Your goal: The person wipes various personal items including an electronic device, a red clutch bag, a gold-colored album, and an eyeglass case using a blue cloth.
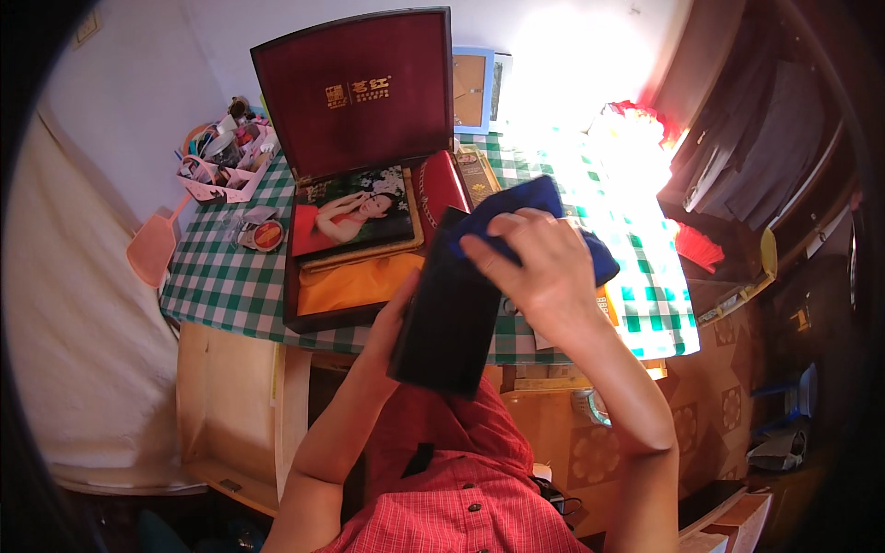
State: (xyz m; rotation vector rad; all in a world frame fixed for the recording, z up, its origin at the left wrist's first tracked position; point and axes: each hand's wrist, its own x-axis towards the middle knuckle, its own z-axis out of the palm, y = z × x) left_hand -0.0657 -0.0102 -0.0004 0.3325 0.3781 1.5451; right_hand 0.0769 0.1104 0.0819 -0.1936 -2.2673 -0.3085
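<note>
My left hand point(395, 321) grips the left side of a flat black rectangular case or box point(449, 314), tilted in front of my body; its fingers are mostly hidden behind it. My right hand point(543, 259) presses a dark blue cloth point(536, 197) against the black thing's upper right end. Behind them, a dark wooden presentation box point(349, 319) stands with its red-lined lid point(352, 131) raised. Inside lie a photo album point(359, 214) with a portrait cover, yellow satin point(356, 283) and a red case point(442, 183).
A green-and-white checked tablecloth point(228, 297) covers the table. A pink basket of small items point(228, 183), a pink fly swatter point(153, 249) and a round tin point(267, 236) are at the left. Picture frames point(473, 90) lean at the back. An open drawer point(228, 415) juts below the table.
</note>
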